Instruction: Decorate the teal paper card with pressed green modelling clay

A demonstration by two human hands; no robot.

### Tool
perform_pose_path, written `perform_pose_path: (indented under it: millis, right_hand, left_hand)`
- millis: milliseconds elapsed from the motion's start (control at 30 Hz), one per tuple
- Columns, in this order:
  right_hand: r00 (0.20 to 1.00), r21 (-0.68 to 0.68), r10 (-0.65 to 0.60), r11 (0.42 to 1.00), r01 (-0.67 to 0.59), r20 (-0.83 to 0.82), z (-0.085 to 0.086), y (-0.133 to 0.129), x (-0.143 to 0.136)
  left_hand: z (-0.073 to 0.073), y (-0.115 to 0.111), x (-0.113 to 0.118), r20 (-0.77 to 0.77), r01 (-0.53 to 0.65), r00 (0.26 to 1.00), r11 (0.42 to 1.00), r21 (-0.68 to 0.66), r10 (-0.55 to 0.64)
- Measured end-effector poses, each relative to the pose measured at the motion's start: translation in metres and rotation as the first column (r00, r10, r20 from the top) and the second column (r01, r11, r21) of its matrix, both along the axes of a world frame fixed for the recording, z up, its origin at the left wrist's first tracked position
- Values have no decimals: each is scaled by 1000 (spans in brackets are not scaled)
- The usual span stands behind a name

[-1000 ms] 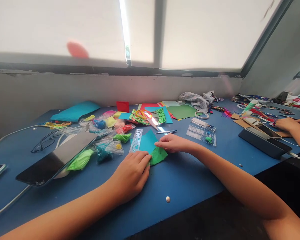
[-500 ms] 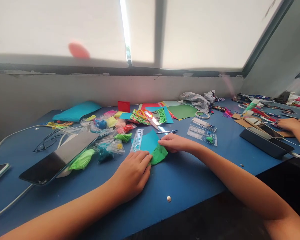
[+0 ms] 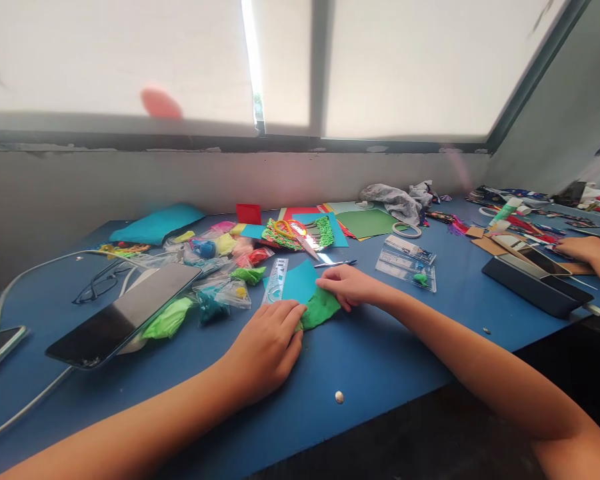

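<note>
A flat green piece point(image 3: 320, 309) lies between my two hands, partly over a blue paper sheet point(image 3: 300, 280). My left hand point(image 3: 267, 350) rests on the table with its fingers together, pressing the left edge of the green piece. The fingertips of my right hand point(image 3: 347, 287) pinch the piece's upper right edge. A clear ruler point(image 3: 276, 280) is just beyond my left hand. Behind my right hand lies a pen point(image 3: 335, 264). Scissors with yellow and orange handles point(image 3: 300, 237) rest on a green patterned item farther back.
Bags of coloured clay point(image 3: 225, 293), a dark phone point(image 3: 125, 317) and white cables stand to the left. On the right are clear rulers point(image 3: 407, 263), a tape ring point(image 3: 407, 230) and a dark case point(image 3: 525, 287). Another person's hand point(image 3: 587, 250) is at the far right.
The green piece now reaches slightly farther right and looks a little wider. My right fingers have shifted slightly, while my left hand stays on its edge. The view has moved slightly.
</note>
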State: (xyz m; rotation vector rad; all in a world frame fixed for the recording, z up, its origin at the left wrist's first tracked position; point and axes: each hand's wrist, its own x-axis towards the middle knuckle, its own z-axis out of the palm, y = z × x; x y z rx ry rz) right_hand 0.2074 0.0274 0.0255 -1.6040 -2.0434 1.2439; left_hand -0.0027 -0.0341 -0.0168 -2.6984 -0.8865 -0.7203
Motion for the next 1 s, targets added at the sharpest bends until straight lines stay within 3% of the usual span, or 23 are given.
perform_pose_path:
  millis: [333,433,600,767,1000]
  right_hand:
    - [1000,35,-12,999,12,8,-3,2,2]
    - [994,145,-103,985,96,39,-5,2,0]
    - [965,402,-246,896,190,92,-10,-7,-8]
    - [950,525,-243,844,108,194,-11,-13,-9]
    - [948,522,-175,853,10,267,-11,-12,-6]
  left_hand:
    - [3,-1,2,0,-14,1000,994,-105,14]
    - [3,-1,2,2,-18,1000,993,-115,18]
    - [4,-2,2,4,-29,1000,988,-153,30]
    - [6,-3,2,1,-31,999,985,-168,32]
    - [8,-5,4,-27,-60,998,982,-180,56]
